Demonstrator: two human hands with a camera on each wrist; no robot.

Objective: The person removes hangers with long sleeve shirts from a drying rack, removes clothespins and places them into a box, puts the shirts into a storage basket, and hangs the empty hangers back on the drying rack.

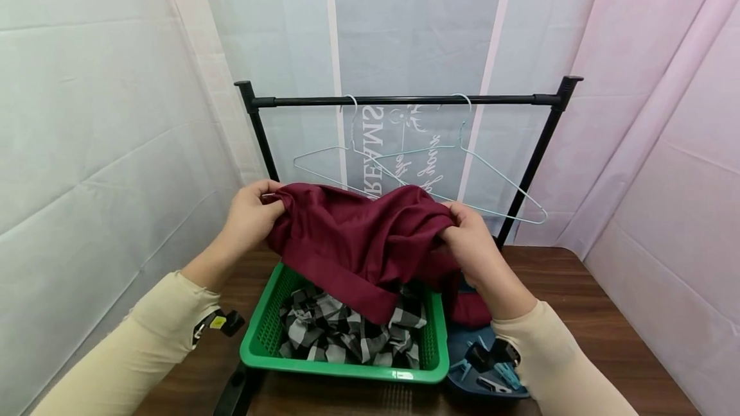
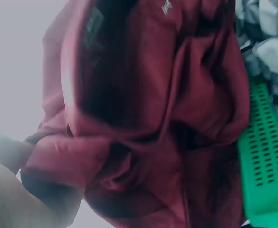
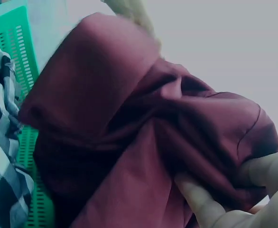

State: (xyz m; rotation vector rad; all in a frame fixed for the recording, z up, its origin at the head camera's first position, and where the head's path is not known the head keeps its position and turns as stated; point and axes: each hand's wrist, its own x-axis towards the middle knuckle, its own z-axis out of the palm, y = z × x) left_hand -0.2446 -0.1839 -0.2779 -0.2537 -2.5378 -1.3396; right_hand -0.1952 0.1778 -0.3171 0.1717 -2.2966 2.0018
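A maroon garment (image 1: 352, 242) is stretched out in the air above a green basket (image 1: 341, 370). At its left end, my left hand (image 1: 251, 214) grips the cloth between thumb and fingers. My right hand (image 1: 471, 239) holds the opposite end, its fingers partly hidden in the folds. Part of the garment hangs down on the right, beside the basket. The left wrist view shows loose folds (image 2: 143, 95) and a small pale label in them. In the right wrist view, a wide flat band of the garment (image 3: 101, 71) lies across the bunched cloth.
Black-and-white checked cloth (image 1: 347, 332) lies in the basket. Behind stands a black rack (image 1: 405, 101) with two light blue wire hangers (image 1: 503, 177) on its rail. At the right, a blue container (image 1: 462, 391) holds blue clothespins (image 1: 509, 374). Curtains surround the wooden table (image 1: 601, 326).
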